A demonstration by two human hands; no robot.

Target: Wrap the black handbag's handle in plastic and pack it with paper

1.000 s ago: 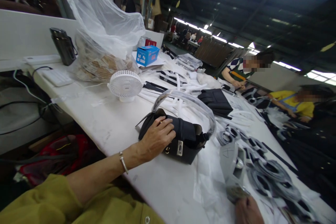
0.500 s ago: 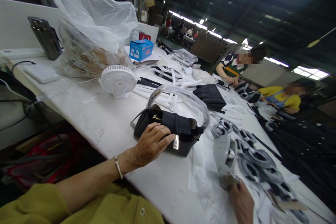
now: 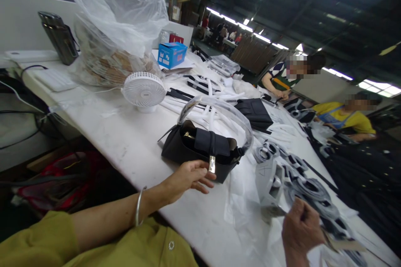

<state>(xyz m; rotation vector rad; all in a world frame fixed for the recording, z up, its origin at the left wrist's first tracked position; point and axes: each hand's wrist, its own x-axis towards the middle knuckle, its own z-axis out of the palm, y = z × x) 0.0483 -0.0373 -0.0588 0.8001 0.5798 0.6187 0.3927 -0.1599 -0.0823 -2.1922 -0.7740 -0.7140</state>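
A small black handbag (image 3: 188, 154) sits upright on the table, with its top open and its curved handle (image 3: 232, 108) wrapped in clear plastic. A dark strap crosses the bag's middle and ends in a shiny metal clasp (image 3: 212, 164). My left hand (image 3: 188, 179) is at the bag's front, fingers apart, with the fingertips just below the clasp; whether they touch it I cannot tell. On the right, my right hand (image 3: 302, 227) is closed in a pinch beside a white holder (image 3: 266, 181). What it may hold is hidden.
A white fan (image 3: 144, 90), a blue box (image 3: 172, 55) and a plastic bag of brown pieces (image 3: 115, 66) stand behind. Grey rolls (image 3: 310, 192) lie right of the holder. Folded black pieces (image 3: 255, 113) lie beyond the handbag. Two people work across the table.
My left hand has come off the bag's top edge and dropped lower in front, its fingers spreading. My right hand has moved up and right, away from the white holder's base.
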